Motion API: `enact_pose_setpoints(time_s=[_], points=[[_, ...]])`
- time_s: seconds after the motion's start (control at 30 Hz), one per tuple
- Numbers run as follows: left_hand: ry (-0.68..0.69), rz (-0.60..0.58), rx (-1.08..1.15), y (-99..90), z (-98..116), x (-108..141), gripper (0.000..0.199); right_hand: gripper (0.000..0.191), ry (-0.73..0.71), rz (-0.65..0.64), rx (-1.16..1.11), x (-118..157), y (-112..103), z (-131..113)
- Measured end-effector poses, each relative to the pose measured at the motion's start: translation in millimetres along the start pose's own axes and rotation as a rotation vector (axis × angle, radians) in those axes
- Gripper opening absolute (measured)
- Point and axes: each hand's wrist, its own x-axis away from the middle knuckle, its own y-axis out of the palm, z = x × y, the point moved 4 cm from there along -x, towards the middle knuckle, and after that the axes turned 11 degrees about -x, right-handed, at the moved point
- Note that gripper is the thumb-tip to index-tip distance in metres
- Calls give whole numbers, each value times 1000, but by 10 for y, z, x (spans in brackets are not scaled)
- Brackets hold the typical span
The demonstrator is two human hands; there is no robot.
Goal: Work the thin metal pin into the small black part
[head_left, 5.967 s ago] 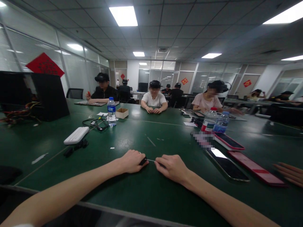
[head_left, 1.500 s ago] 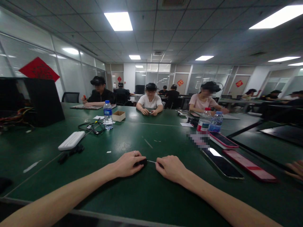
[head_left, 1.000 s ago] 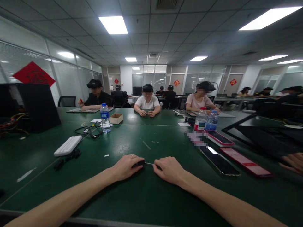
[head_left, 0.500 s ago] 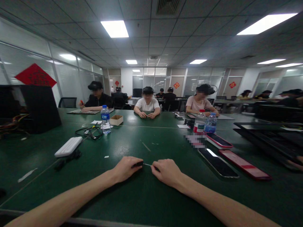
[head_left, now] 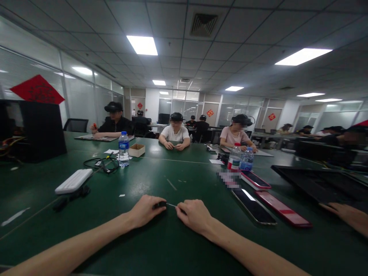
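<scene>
My left hand [head_left: 145, 211] is closed around a small black object [head_left: 161, 206] whose kind I cannot make out. From its right end a thin pale strip [head_left: 171, 205] runs to the fingertips of my right hand [head_left: 197, 216], which pinch its other end. A short gap separates the two hands, both low over the green table [head_left: 149, 245]. My fingers hide most of the black object and the strip's far end.
Right of my hands lie a black phone [head_left: 254, 207] and a red-cased phone [head_left: 283, 209], behind them bottles [head_left: 234, 158]. Another person's hand [head_left: 349, 216] is by a black panel [head_left: 310, 184]. To the left are a white power strip [head_left: 74, 181], cables [head_left: 102, 164] and a bottle [head_left: 124, 149].
The camera has tilted up and turned slightly right. More of the other person's hand shows at the right. My hands keep the same grip on the black object and strip.
</scene>
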Motion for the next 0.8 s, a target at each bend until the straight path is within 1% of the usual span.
enact_pose_setpoints(time_s=[0.13,0.27,0.33,0.4,0.47,0.5,0.57,0.63,0.73,0.8], points=[[1,11,50,-21,3,8,31,39,-44,30,-37,7,14,53],[16,34,66,-40,-3,15,32,38,-83,84,-134,18,-4,87],[32,29,47,-21,-23,-8,31,37,-163,101,-186,22,-9,38],[51,29,10,5,-60,-52,28,35,-278,109,-213,25,-3,-46],[37,77,-22,8,-124,-99,28,33,-358,115,-205,20,14,-100],[24,108,-31,1,-159,-116,28,32,-367,118,-197,12,21,-99],[-3,130,-42,-15,-217,-131,29,32,-329,120,-197,-17,26,-30],[-4,129,-49,-41,-237,-120,31,31,-245,112,-206,-48,11,100],[26,116,-49,-85,-204,-79,31,31,-110,121,-196,-78,-39,290],[42,118,-42,-107,-164,-57,31,32,-68,122,-189,-83,-56,340]])
